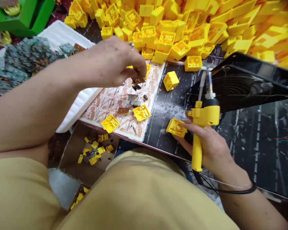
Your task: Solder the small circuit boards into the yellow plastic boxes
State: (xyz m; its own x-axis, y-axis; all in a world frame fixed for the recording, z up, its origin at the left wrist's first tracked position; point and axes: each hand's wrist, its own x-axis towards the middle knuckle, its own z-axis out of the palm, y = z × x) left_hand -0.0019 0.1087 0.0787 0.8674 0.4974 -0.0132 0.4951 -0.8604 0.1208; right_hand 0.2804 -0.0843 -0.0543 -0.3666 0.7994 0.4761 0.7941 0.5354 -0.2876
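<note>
My left hand [124, 62] is closed in a pinch above the patterned sheet. A small brown circuit board [138, 80] shows at its fingertips, and bits of a yellow casing peek out behind the fingers. My right hand [210, 143] grips a yellow soldering gun [197, 140] with its metal tip pointing away from me. Between that hand's thumb and fingers sits an open yellow plastic casing [176, 127], near the table's front edge. Two shallow yellow casings [141, 112] lie on the sheet, beside another brown board [123, 110] and small dark parts.
Many yellow casings [165, 40] are heaped along the back. A black fan [242, 84] stands at the right. Grey wired parts [26, 60] pile up on white foam [73, 110] at the left. Below the edge, a cardboard box [73, 153] holds yellow pieces.
</note>
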